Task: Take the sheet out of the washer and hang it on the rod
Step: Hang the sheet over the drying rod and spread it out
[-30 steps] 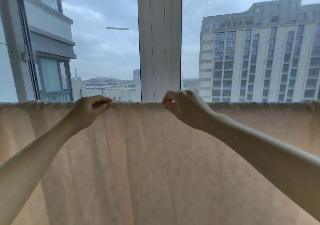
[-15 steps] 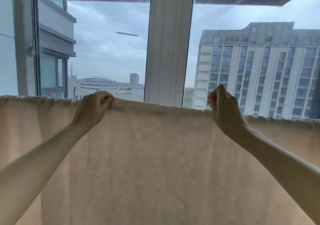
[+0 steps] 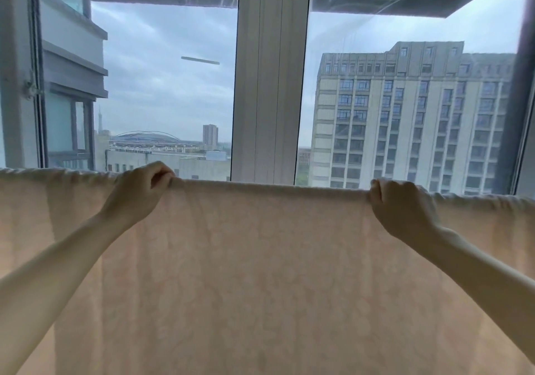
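Observation:
A pale peach sheet (image 3: 260, 273) with a faint pattern hangs across the whole width of the view, draped over a rod that the cloth hides. Its top fold runs level from left to right. My left hand (image 3: 139, 192) pinches the top fold left of the middle. My right hand (image 3: 402, 209) grips the same fold further right. Between the hands the fold is pulled smooth; outside them it is bunched and wrinkled. The washer is out of view.
Right behind the sheet stands a large window with a white centre post (image 3: 269, 85) and a frame at the left (image 3: 20, 71). Tall buildings and grey sky show through the glass. The sheet hides everything below its top fold.
My right hand has slid to the right along the top fold, widening the gap between the hands and smoothing the cloth there. The left hand kept its hold. The view tilted slightly.

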Demonstrator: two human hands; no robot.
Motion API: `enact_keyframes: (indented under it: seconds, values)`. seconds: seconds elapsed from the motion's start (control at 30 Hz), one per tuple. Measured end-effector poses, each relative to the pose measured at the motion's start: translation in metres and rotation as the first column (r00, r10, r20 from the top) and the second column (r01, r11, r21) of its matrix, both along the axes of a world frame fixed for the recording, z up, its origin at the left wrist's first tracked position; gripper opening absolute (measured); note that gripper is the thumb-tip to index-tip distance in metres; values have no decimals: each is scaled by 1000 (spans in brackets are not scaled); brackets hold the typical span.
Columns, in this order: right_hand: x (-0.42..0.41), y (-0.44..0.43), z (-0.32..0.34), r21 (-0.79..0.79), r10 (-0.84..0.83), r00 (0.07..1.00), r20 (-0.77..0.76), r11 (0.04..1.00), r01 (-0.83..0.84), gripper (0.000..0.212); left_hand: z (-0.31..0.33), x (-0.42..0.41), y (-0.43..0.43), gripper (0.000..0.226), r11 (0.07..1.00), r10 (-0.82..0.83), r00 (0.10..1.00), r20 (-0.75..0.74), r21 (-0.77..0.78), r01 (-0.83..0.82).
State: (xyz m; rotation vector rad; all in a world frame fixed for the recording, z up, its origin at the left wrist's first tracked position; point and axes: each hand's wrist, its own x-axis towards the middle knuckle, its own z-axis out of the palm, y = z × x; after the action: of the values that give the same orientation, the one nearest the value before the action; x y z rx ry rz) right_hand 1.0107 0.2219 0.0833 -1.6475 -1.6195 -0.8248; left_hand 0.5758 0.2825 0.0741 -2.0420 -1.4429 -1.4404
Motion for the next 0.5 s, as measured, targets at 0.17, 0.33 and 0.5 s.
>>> enact_keyframes:
  seconds: [0.17,0.33,0.5]
  values:
    - [-42,8,-3,-42,274,958,81,962,-271,30,2,1,-1,13,998,-41,999,10,-48,42]
    - [-100,16,-5,-10,427,892,150,903,-430,21,9,-1,3,14,999,-18,998,52,-47,21]
    - [-117,21,0,17,466,881,80,883,-468,13,4,3,9,15,997,79,996,52,-15,-78]
